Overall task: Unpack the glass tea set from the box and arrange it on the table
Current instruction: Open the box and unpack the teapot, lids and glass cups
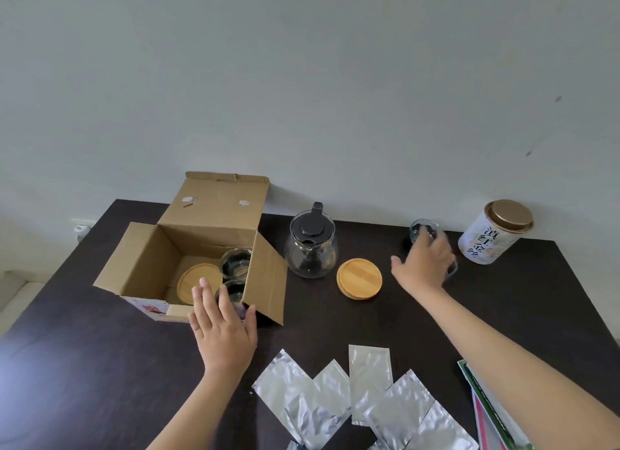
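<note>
Dark table: left hand at box, right hand on glass cup.

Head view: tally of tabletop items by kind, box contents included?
Cardboard box: 1
Glass teapot: 1
Glass cups: 3 (two in the box, one under the right hand)
Wooden coasters: 2 ()
Tea tin: 1
Foil packets: at least 6
Total: at least 14

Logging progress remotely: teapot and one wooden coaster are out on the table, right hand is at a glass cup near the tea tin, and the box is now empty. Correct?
Not quite: the head view shows the box still holds two glass cups and a wooden coaster. The rest stands.
</note>
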Demonstrator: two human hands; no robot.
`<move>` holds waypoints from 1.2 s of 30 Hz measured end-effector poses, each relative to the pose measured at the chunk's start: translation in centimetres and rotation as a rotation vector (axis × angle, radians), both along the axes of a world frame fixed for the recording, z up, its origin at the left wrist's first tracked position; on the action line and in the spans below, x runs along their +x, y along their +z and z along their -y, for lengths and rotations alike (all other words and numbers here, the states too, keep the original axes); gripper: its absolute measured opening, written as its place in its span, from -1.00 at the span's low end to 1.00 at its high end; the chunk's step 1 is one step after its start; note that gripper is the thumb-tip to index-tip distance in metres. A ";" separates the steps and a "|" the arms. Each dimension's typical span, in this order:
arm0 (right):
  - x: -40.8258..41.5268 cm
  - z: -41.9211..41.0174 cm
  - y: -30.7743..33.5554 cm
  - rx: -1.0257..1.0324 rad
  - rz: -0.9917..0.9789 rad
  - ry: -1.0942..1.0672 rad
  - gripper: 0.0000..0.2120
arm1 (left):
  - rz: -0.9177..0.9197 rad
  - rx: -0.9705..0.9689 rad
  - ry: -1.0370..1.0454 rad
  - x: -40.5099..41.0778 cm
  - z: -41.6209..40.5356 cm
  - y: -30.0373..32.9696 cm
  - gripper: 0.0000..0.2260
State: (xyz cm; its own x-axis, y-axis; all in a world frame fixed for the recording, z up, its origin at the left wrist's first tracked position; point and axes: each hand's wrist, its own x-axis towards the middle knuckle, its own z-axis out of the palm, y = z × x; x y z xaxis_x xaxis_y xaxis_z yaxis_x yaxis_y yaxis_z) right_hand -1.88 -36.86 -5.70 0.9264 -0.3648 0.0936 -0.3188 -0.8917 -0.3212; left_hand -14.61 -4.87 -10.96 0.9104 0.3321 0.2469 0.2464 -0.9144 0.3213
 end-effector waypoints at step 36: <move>0.9 -30.2 2.6 -0.569 -0.460 1.551 -0.43 | -0.269 -0.158 0.257 -1.1 -3.2 4.4 0.19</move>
State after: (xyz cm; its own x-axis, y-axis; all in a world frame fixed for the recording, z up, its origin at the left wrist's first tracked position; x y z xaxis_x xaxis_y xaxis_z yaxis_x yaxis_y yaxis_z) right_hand -1.01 -6.70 -3.10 0.3401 0.8141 -0.4708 0.9194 -0.3929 -0.0152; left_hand -15.76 -1.66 -6.59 0.8179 0.5721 -0.0614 0.5551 -0.7566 0.3456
